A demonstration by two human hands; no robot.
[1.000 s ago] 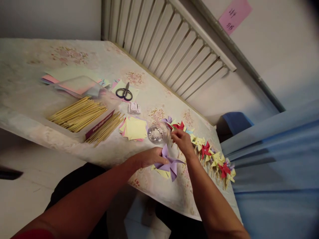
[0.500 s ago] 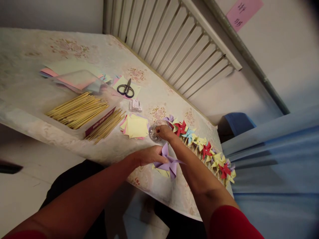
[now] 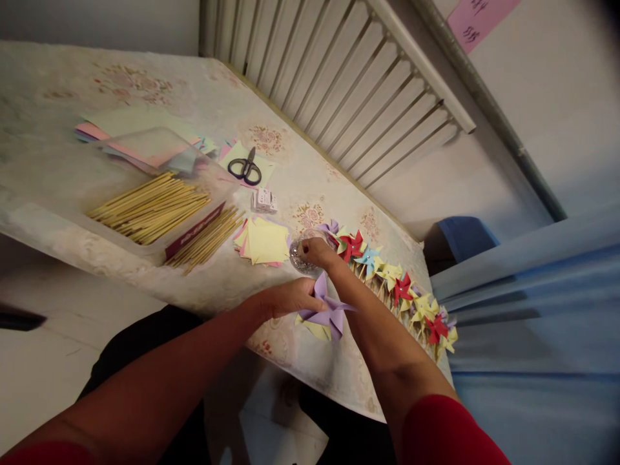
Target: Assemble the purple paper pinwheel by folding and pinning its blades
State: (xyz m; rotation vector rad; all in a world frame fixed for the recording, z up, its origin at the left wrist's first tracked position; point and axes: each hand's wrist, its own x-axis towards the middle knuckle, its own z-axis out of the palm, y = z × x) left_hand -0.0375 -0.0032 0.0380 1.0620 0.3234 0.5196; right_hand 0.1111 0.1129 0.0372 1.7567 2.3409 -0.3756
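My left hand (image 3: 299,296) pinches a purple paper pinwheel (image 3: 333,314) near its middle, with the blades folded inward. Just beneath it, a yellow paper piece (image 3: 316,329) lies on the table. My right hand (image 3: 316,251) has its fingers closed at a small clear round container (image 3: 299,257) full of tiny shiny pieces, most likely pins. Whether a piece sits between those fingertips is too small to make out. Left of the container is a stack of square paper sheets (image 3: 266,241), yellow on top.
A plastic box (image 3: 145,250) of wooden sticks (image 3: 155,210) stands at left, more sticks (image 3: 206,242) beside it. Black scissors (image 3: 245,169) lie on paper behind a small white box (image 3: 264,201). Finished pinwheels (image 3: 402,289) line the right side. A radiator (image 3: 329,84) borders the back.
My right hand has shifted slightly up at the round container, its fingers still closed. My left hand keeps the purple pinwheel in nearly the same place. The camera view has tilted a little.
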